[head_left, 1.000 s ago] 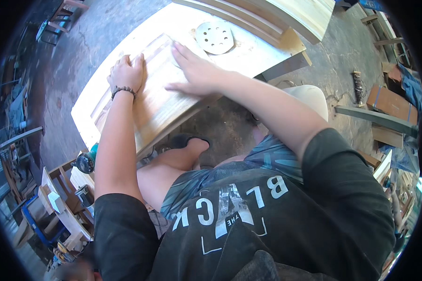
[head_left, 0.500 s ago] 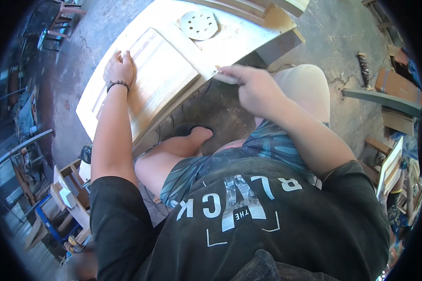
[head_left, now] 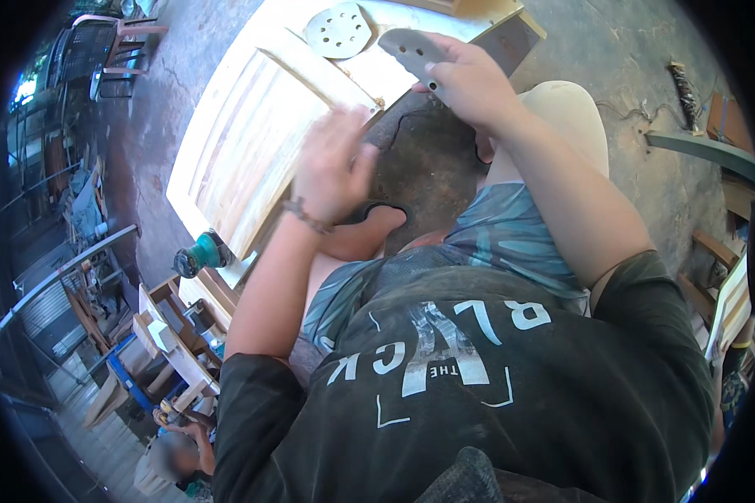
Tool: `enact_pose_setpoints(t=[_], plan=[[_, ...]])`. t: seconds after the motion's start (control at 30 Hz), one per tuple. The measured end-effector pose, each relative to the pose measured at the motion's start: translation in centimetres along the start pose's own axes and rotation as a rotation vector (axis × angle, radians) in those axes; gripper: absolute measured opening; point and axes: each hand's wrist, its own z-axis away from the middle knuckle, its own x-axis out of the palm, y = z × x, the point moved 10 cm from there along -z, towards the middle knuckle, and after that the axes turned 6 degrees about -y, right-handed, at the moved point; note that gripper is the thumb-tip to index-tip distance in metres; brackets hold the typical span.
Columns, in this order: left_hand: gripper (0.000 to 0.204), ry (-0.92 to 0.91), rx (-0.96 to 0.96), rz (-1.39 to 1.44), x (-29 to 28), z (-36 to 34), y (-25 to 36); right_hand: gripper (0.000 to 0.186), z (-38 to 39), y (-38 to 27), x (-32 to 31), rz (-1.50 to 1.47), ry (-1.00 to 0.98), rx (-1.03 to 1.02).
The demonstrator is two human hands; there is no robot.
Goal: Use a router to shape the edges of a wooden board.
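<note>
In my right hand point(head_left: 474, 88) is a grey sanding disc point(head_left: 411, 57) with holes through it, pinched at its edge and raised above the table's right side. My left hand point(head_left: 331, 163) is smeared by motion, its thumb apart from its stretched fingers and nothing seen in it. It hovers by the near right edge of a pale wooden panel point(head_left: 256, 142). The panel lies on the white tabletop point(head_left: 226, 92). Another round sanding disc point(head_left: 338, 31) with holes rests flat beyond the panel.
A green sander point(head_left: 200, 254) is at the table's near left corner. Wooden frames point(head_left: 176, 352) and a person point(head_left: 176, 457) are at lower left. Chairs point(head_left: 113, 50) stand at far left. A dark cable point(head_left: 621, 109) runs over the floor at right.
My left hand has lifted off the panel and moved right, toward the panel's near edge. My right hand has moved up and away, and the sanding disc in it now shows its face.
</note>
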Motion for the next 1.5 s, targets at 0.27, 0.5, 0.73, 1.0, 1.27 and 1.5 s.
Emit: enact_pose_setpoints(t=[0.27,0.5,0.73,1.0,1.27,1.5], plan=[[0.041,-0.151,-0.081,-0.021,0.0,-0.9,-10.0,0.060,0.8,-0.4,5.1,0.523,-0.169,-0.207],[0.039,-0.079,-0.152,-0.156,-1.6,-3.9,-18.7,0.059,-0.7,0.4,4.1,0.530,-0.132,-0.181],[0.047,-0.082,-0.289,-0.193,-2.4,-5.3,-21.7,0.056,-0.5,0.6,8.6,0.648,-0.170,-0.353],[0.057,-0.187,-0.205,-0.061,0.0,1.9,-14.4,0.053,-1.1,2.8,11.6,0.595,-0.140,-0.463],[0.074,-0.043,-0.541,-0.203,-2.2,9.6,-18.8,0.067,-4.7,1.9,18.6,0.882,-0.302,-0.477],[0.077,-0.068,-0.570,-0.250,-2.2,9.3,-18.8,0.097,-1.6,0.1,18.7,0.993,-0.424,-0.395]])
